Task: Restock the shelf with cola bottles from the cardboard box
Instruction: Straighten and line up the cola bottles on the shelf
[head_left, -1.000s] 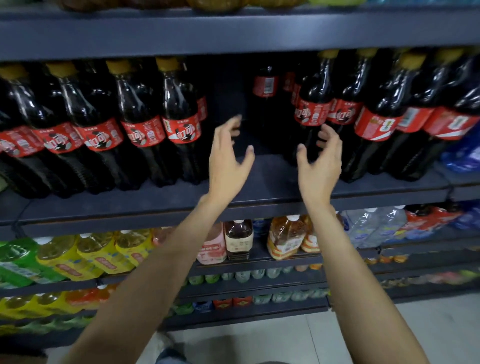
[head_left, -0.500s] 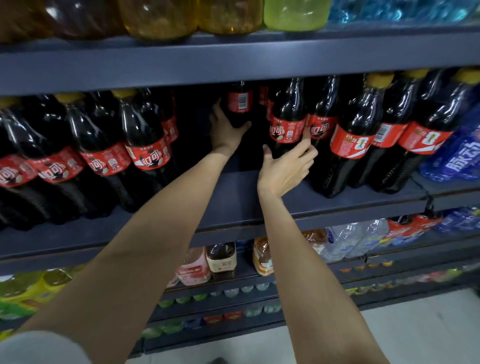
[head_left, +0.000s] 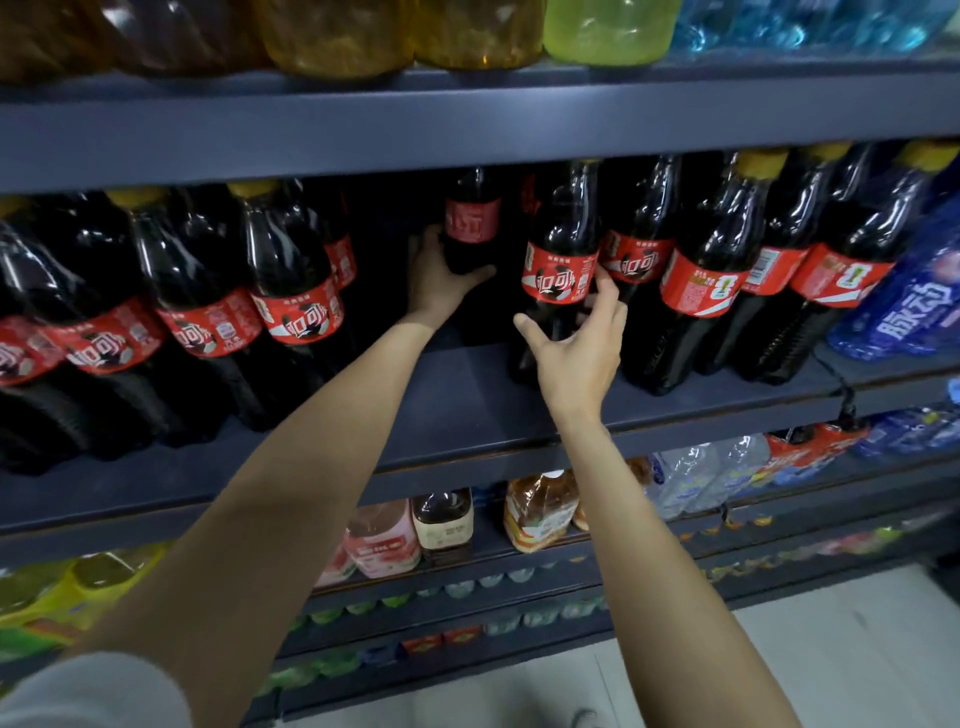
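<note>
Our left hand (head_left: 439, 275) grips a cola bottle (head_left: 471, 223) deep in the gap on the shelf (head_left: 467, 395), fingers curled round its lower body; our right hand (head_left: 576, 343), fingers spread and holding nothing, touches the front bottle (head_left: 558, 270) just right of that gap; we should draw the rear bottle straight forward, upright, while the right hand steadies its neighbour so the row beyond it does not topple; no cardboard box is in view.
</note>
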